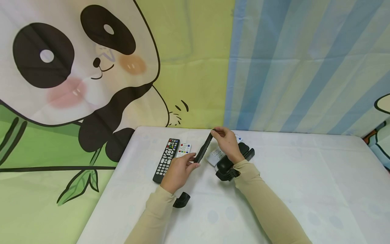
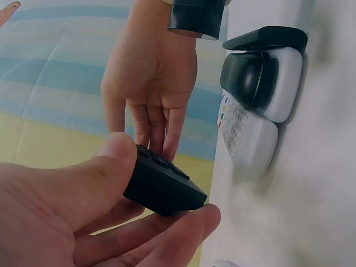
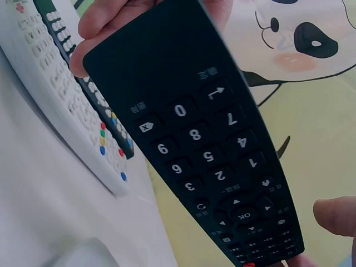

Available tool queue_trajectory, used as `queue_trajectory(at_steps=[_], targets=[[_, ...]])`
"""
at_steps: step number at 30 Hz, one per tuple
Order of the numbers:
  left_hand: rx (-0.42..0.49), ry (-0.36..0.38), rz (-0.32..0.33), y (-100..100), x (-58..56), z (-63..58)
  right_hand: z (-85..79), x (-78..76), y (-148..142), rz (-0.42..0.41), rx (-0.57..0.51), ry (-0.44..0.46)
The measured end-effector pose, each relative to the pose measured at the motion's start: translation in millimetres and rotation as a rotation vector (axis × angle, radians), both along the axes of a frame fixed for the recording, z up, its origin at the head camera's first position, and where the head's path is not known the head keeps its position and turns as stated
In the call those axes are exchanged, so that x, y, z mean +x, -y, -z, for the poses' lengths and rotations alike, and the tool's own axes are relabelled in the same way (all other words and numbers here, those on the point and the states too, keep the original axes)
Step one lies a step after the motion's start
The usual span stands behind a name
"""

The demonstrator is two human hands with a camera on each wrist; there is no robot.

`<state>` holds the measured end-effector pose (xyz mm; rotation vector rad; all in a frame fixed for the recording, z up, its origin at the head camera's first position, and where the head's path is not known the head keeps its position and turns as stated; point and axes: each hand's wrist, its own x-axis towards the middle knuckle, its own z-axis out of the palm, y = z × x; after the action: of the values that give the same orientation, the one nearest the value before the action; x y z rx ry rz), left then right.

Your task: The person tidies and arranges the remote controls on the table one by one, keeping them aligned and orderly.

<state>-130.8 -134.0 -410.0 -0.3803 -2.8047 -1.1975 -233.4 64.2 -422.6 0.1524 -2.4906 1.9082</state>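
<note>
A slim black remote control [image 1: 203,148] with number keys is held up aslant above the table between both hands. My left hand [image 1: 180,171] grips its lower end, thumb on one face and fingers under the other. At the upper end is my right hand [image 1: 226,144]. Its fingertips touch behind that end, while the right thumb [image 3: 336,217] shows apart from the edge in the right wrist view. The keys [image 3: 208,156] face the right wrist camera.
Left of the hands lie a long black remote [image 1: 167,157] and a white remote [image 1: 184,149]. Beneath the right forearm are another white remote [image 2: 253,139], a glossy black rounded object [image 2: 243,78] on a white one, and a flat black item [image 2: 267,37]. A printed panda curtain [image 1: 195,67] hangs behind.
</note>
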Motion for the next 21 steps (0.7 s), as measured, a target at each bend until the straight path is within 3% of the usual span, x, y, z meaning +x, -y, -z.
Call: queue_trajectory(at_steps=[6,21], targets=[[0.007,-0.038,0.031,4.2,5.2,4.8,3.2,1.2,5.1,-0.006,-0.054,-0.005],[0.129,-0.023,0.083,10.3,16.4,10.7,6.3,12.7,20.5,-0.073,-0.094,-0.02]])
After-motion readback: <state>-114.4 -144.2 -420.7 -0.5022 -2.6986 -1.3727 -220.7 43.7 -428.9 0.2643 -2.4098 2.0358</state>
